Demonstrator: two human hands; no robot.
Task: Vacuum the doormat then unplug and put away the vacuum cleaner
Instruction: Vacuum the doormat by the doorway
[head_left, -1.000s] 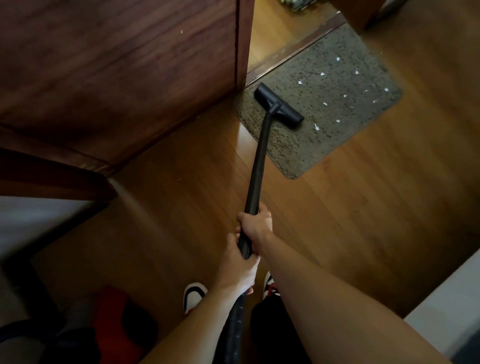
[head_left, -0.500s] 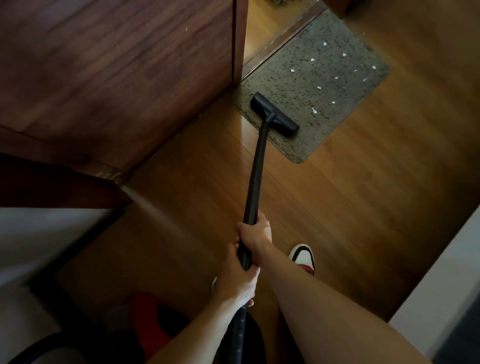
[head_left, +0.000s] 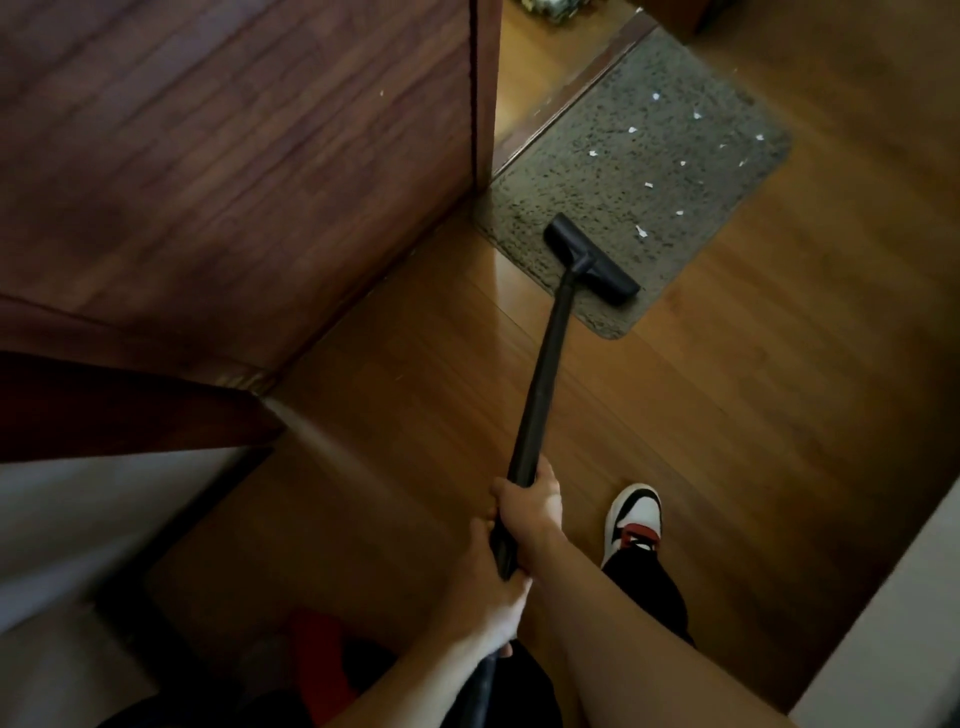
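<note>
Doormat (head_left: 623, 171), grey and speckled, is lying on the wooden floor (head_left: 753, 415) alongside the threshold (head_left: 571, 98), with its left corner meeting the foot of the open door (head_left: 234, 182). White scraps (head_left: 642, 232) are lying scattered over the far and right parts of the mat; the nearest one is sitting just right of the nozzle (head_left: 589, 260).

The black nozzle is resting on the near left part of the mat, close to the near edge and set crosswise to the wand (head_left: 545, 374). The wand is slanting back from the nozzle, over bare floor, toward the viewer and down to both hands.

The right hand (head_left: 530, 512) is gripping the lower end of the wand, with its fingers curled round the tube. The left hand (head_left: 488, 597) is gripping the tube directly behind it, also closed round it, and the two hands are touching. Below the left hand a dark hose (head_left: 478, 691) is running out of the bottom edge.

The mat is therefore lying well ahead of the grip and slightly to its right, at the far end of the wand; neither hand is touching it.

A white, black and red shoe (head_left: 635, 517) is standing on the floor just right of the right hand. A red object (head_left: 317, 654) is sitting in shadow at lower left, too dark to identify.
</note>
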